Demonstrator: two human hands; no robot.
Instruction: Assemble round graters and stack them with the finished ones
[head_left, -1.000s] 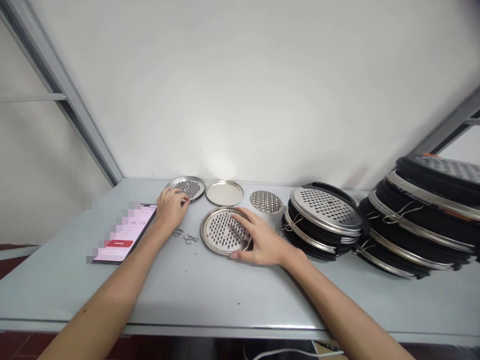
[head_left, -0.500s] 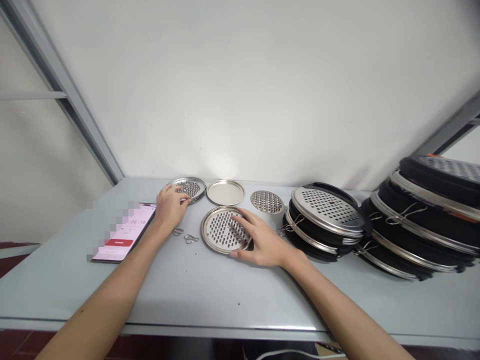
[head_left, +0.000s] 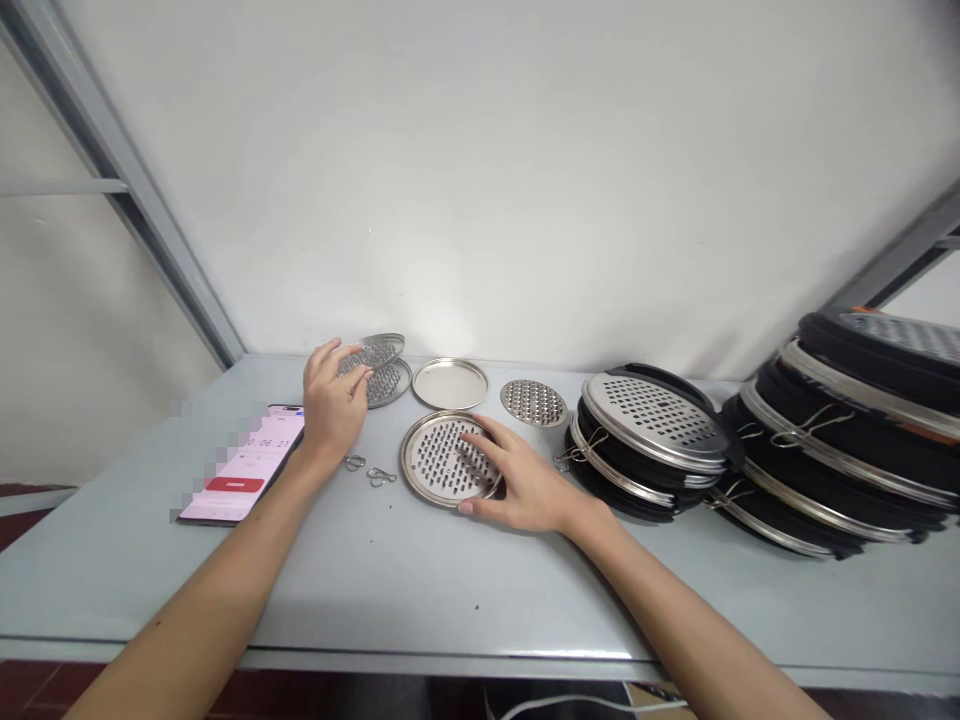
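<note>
1. By the left hand (head_left: 334, 395), the near edge of the upper grater disc (head_left: 384, 347) is apparently being pinched between thumb and fingers; the exact contact is being partly hidden by the hand.
2. The upper grater disc is being held tilted over the lower grater disc (head_left: 391, 384). With only one edge being gripped, a slip or a downward swing is being risked, and the raised teeth could be caught on those below.
3. By the right hand (head_left: 529, 490), fingers spread, the front grater disc (head_left: 446, 465) is being touched at its right side, flat on the tabletop (head_left: 420, 590). If it is being pressed unevenly, the disc could be slid or fingertips scraped on its teeth.
4. Just left of that disc, two wire clips (head_left: 381, 478) (head_left: 355, 463) are being left loose, where they could be brushed away by the left wrist.
5. The phone (head_left: 244, 470) is being overhung by the left forearm and could be nudged.
6. Farther right, the larger stack (head_left: 847, 440) is being kept leaning; by a knock, its upper pieces could be tipped.
</note>
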